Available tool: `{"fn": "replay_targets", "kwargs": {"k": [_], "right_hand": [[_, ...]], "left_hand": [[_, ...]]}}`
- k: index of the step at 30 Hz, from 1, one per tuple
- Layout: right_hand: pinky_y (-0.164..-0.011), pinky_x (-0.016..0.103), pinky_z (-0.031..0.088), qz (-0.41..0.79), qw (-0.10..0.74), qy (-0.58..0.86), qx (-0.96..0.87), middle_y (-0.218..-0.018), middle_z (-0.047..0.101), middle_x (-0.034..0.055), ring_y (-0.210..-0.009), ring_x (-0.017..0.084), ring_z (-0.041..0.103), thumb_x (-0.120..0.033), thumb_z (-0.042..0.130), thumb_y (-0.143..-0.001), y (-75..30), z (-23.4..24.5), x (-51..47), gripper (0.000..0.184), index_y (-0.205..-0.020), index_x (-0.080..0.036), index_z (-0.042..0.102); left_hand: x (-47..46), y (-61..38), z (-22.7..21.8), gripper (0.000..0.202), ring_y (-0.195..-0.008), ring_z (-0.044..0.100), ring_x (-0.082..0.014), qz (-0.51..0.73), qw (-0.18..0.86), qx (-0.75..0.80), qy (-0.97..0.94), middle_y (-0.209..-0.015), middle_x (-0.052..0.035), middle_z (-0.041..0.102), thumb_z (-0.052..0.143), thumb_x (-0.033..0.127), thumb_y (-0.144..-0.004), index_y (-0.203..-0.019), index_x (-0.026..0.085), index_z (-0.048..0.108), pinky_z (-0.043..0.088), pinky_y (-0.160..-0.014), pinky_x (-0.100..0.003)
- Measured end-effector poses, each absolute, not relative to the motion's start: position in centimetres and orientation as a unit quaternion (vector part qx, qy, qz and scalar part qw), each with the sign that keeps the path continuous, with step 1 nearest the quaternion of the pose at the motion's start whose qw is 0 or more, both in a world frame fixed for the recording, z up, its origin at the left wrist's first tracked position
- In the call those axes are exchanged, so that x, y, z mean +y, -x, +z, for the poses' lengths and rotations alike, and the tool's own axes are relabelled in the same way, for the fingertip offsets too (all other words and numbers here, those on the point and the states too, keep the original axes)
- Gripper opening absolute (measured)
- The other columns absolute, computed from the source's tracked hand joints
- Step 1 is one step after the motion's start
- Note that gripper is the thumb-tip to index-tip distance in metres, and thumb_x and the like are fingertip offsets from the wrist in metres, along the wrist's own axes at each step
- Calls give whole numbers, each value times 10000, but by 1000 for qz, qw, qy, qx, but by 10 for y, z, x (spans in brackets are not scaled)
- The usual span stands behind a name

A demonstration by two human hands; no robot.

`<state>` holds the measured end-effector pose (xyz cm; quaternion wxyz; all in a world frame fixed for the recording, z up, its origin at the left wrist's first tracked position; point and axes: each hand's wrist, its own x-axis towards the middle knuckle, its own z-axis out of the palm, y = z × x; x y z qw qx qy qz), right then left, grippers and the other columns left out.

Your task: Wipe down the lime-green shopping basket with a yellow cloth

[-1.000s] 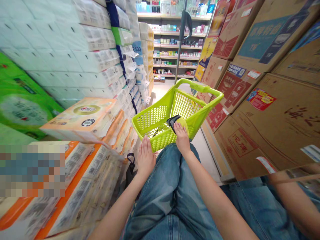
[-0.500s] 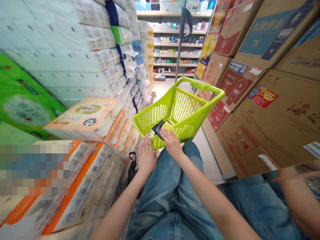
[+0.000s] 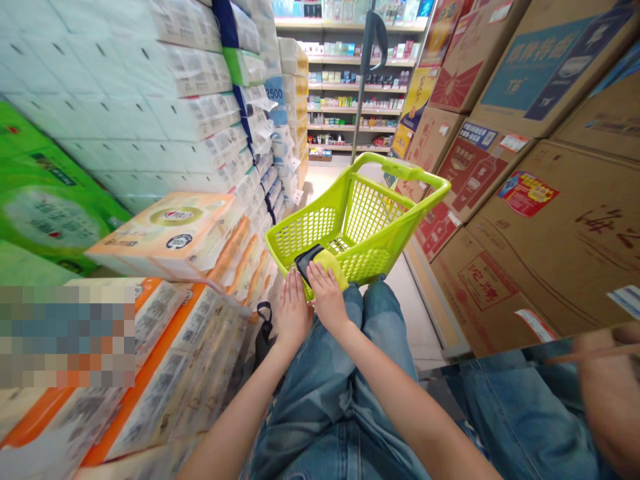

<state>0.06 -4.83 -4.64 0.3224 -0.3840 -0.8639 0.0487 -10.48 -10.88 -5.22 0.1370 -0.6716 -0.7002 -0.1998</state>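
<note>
Now, at the lime shopping basket (image 3: 305,233) rim:
Right hand (image 3: 327,298) lies flat on a yellow-black pad (image 3: 321,259); left hand (image 3: 293,312) rests open, empty.

A yellow pad with a black end (image 3: 332,263) lies flat on the near rim of the green basket (image 3: 306,233). The basket stands upright.

Supermarket aisle: stacked tissue packs (image 3: 165,233), cartons (image 3: 550,220), stocked shelves (image 3: 350,87), shopping basket (image 3: 305,233).
</note>
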Motion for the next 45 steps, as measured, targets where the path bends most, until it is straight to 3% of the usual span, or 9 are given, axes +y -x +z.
{"fn": "replay_targets", "kwargs": {"k": [5, 10, 14, 20, 25, 31, 35, 41, 45], "right_hand": [[-1232, 414, 260, 39, 295, 321, -899, -1553, 417, 50, -1475, 167, 315, 28, 377, -782, -35, -37, -24, 739, -1494, -165, 413], [-1227, 459, 260, 34, 341, 443, -829, -1514, 476, 70, -1468, 191, 334, 70, 345, -710, -89, -23, 26, 788, -1456, -148, 471], [-1233, 470, 243, 35, 348, 484, -802, -1514, 466, 119, -1468, 213, 335, 68, 349, -713, -66, -25, 13, 759, -1445, -88, 476], [-1232, 422, 272, 46, 314, 363, -876, -1548, 419, 81, -1477, 181, 313, 18, 395, -784, 2, -42, -47, 711, -1480, -124, 429], [-1228, 414, 277, 25, 290, 317, -903, -1546, 428, 56, -1470, 162, 327, 18, 400, -785, -30, -35, -25, 742, -1500, -180, 402], [-1221, 456, 279, 5, 331, 442, -834, -1509, 483, 69, -1460, 180, 349, 62, 361, -718, -90, -21, 29, 798, -1475, -175, 446], [-1221, 469, 274, 19, 334, 484, -809, -1521, 459, 113, -1461, 210, 348, 57, 353, -735, -66, -22, 10, 750, -1461, -101, 455], [-1229, 421, 274, 37, 308, 356, -881, -1558, 405, 78, -1476, 183, 316, -9, 402, -824, 1, -41, -51, 685, -1496, -140, 404], [-1231, 399, 266, 27, 292, 314, -903, -1551, 422, 52, -1464, 164, 339, -11, 386, -834, -17, -39, -38, 684, -1500, -166, 402]], "left_hand": [[-110, 106, -51, 804, -1514, 168, -312, -201, 133, -699, 673, -1606, -254, 206, 520, 196, -840, -1523, -52, 175, 219, -1227, -463], [-111, 104, -49, 823, -1519, 149, -310, -217, 130, -693, 675, -1611, -252, 184, 517, 217, -857, -1535, -41, 127, 235, -1220, -479], [-110, 102, -50, 838, -1519, 137, -314, -222, 125, -695, 672, -1608, -265, 181, 526, 224, -855, -1530, -54, 115, 231, -1221, -472], [-109, 104, -54, 842, -1511, 171, -323, -206, 130, -701, 670, -1591, -284, 219, 528, 198, -823, -1524, -52, 135, 238, -1215, -477], [-110, 106, -52, 836, -1517, 159, -301, -212, 126, -697, 673, -1610, -250, 195, 512, 190, -831, -1539, -20, 120, 231, -1221, -481], [-111, 104, -46, 821, -1520, 140, -303, -222, 121, -692, 676, -1603, -262, 202, 513, 204, -847, -1528, -50, 132, 237, -1222, -475], [-110, 101, -49, 839, -1521, 128, -307, -228, 124, -696, 670, -1609, -260, 184, 519, 197, -837, -1531, -48, 116, 238, -1222, -476], [-107, 102, -57, 781, -1510, 172, -314, -210, 134, -708, 661, -1585, -284, 235, 472, 159, -848, -1529, -40, 145, 253, -1210, -482], [-107, 106, -56, 825, -1511, 174, -313, -208, 129, -700, 670, -1599, -266, 215, 513, 182, -835, -1534, -31, 130, 245, -1215, -477]]}}
